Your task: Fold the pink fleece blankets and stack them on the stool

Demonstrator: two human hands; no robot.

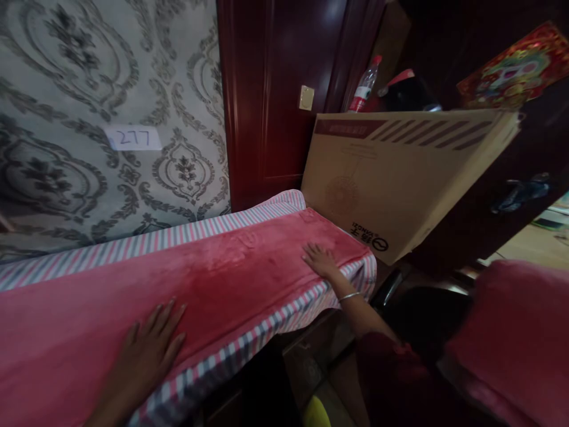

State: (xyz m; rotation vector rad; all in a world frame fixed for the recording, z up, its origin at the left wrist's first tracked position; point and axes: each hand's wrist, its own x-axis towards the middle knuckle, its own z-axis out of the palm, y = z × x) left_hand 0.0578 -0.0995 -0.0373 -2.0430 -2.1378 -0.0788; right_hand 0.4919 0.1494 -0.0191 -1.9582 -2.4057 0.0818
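Observation:
A long pink plush cover (pixel 213 290) lies over a striped cloth (pixel 235 343) on a narrow surface along the wall. My left hand (pixel 149 344) rests flat on the cover near its front edge, fingers stretched out and apart. Farther right, near the cover's far end, my right hand (pixel 319 260) presses flat on the plush with fingers spread; a bangle circles that wrist. Neither hand grips anything. The plush shows smoothed dark patches and lighter ruffled ones. Beyond its edges the striped cloth shows along the wall and hangs down in front.
A large cardboard box (pixel 382 178) stands tilted at the right end, with a plastic bottle (pixel 365 85) behind it. At the lower right is a pink folded plush item (pixel 520 338). A dark red door panel (pixel 271 89) and patterned wallpaper (pixel 178 77) form the back.

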